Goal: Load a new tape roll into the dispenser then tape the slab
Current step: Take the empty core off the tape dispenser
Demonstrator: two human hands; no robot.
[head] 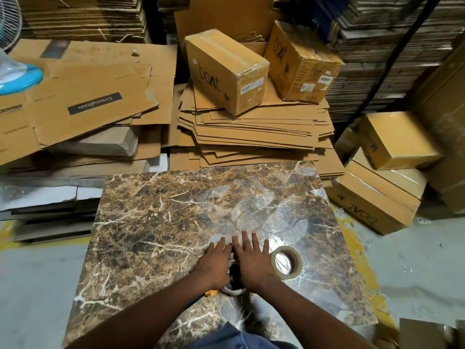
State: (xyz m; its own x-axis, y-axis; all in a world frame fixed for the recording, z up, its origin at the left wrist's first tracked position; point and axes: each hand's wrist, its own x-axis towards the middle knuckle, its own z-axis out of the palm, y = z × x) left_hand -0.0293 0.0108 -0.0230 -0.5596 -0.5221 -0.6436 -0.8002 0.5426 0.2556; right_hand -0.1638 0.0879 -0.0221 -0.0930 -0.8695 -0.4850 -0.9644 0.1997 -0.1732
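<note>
Both hands press down on the dispenser (232, 282), mostly hidden beneath them on the brown veined marble slab (151, 222). Left hand (216, 263) curls over it, gripping; right hand (254, 260) lies flat, fingers spread. One tape roll (286, 263), clear and glossy, rests on the slab just beside the right hand.

The word "boAt" stands in dark letters on the side of the sealed box (226, 71) at the centre, again on the tilted box (302, 64) to its right, and upside down on the long box (370, 207) near the floor at the right. "Crompton" is printed upside down in light letters on a dark strip of the flat carton (95, 103) at the left. The small white labels on the boxes are too small to read.
</note>
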